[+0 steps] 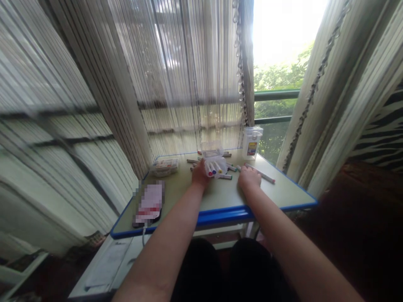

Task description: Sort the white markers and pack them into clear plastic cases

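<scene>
My left hand (200, 175) is closed around a clear plastic case (224, 165), whose lid (212, 149) stands open at the back. A few white markers with red, blue and yellow ends (215, 170) lie in it, their ends facing me. To its right, my right hand (249, 178) is low over the table with its fingers curled down on a white marker (264, 174), whose reddish end points to the right. The fingertips are partly hidden. Several loose markers (226, 177) lie around and behind the case.
The table (182, 201) has a blue edge. An upright clear box (252, 144) stands at the back right, and a flat clear case (165, 166) lies at the back left. A phone (149, 203) with a cable (144, 237) lies front left. Striped curtains (189, 84) hang behind.
</scene>
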Tool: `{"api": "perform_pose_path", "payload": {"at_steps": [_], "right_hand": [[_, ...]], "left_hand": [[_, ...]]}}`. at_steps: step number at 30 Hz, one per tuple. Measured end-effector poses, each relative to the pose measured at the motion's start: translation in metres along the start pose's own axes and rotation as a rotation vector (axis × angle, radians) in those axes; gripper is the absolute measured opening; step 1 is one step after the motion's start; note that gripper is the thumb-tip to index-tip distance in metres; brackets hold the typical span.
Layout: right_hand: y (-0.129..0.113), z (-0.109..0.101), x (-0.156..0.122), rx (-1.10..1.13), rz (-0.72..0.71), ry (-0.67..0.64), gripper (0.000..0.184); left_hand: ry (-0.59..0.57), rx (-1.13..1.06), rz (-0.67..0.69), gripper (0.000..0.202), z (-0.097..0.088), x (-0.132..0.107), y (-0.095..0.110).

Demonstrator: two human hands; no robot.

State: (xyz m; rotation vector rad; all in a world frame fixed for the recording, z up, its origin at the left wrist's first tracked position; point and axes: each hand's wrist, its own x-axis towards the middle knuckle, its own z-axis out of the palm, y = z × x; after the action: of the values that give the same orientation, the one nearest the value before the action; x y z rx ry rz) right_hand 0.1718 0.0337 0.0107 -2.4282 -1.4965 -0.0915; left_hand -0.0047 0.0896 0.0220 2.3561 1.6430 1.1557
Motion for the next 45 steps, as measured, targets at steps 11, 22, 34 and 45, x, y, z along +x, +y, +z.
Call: {"api": "perform_pose_path", "payload": {"at_steps": [11, 22, 34, 45], "right_hand": [[0.0002, -0.0013, -0.001, 0.004, -0.007, -0.003, 0.042], [0.0012, 0.002, -0.0003, -0.002, -0.018, 0.014, 0.042], [-0.0013, 0.0005, -0.0035, 0.028, -0.047, 0.119, 0.037], [-0.0025, 0.0017, -0.0031, 0.211, -0.16, 0.364, 0.043]], "left_hand": [[0.009, -0.008, 0.018, 0.024, 0.0013, -0.0001, -0.0026], [0.012, -0.027, 0.036, 0.025, 0.0029, 0.0001, -0.0037], [-0.006, -0.044, 0.02, 0.026, 0.0014, -0.0002, -0.0023], [-0.017, -0.035, 0.014, 0.028, 0.0004, -0.0012, -0.0006]]}}
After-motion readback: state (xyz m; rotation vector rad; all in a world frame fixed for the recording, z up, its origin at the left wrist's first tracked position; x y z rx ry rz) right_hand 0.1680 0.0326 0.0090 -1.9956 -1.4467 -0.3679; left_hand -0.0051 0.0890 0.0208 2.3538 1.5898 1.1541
